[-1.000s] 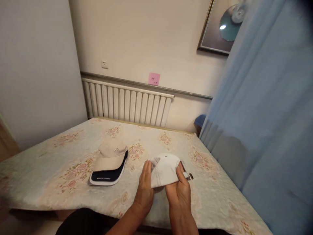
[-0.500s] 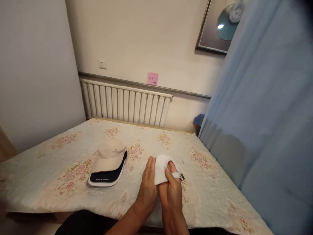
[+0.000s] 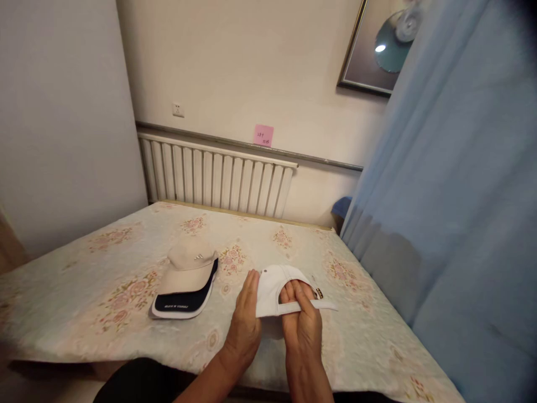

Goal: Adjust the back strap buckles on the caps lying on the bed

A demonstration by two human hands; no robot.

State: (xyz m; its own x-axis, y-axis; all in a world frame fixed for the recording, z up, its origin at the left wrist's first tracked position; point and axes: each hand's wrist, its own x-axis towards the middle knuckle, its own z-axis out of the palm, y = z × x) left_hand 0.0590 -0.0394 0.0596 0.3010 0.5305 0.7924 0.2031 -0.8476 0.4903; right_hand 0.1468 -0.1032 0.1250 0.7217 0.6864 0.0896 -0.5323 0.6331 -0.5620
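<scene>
A white baseball cap [image 3: 271, 291] is held over the bed between my two hands, its rear opening and back strap facing me. My left hand [image 3: 243, 319] presses along the cap's left side with fingers straight and together; its thumb is hidden. The fingers of my right hand [image 3: 302, 322] reach into the rear opening, and its thumb lies over the strap [image 3: 289, 307]. The strap's loose end sticks out to the right below a small dark label [image 3: 319, 293]. To the left, a beige cap [image 3: 184, 271] lies stacked on a navy cap brim with white edging [image 3: 176, 307].
The bed [image 3: 352, 347] has a floral cover. A white radiator [image 3: 218, 176] stands behind it, under a pink note [image 3: 263, 135] on the wall. A blue curtain [image 3: 457, 196] hangs at the right, and a pale panel [image 3: 67, 123] rises at the left.
The white cap has spread wider, showing more of its rear opening and strap. My right hand has moved slightly right, my left slightly left. The stacked caps stay put.
</scene>
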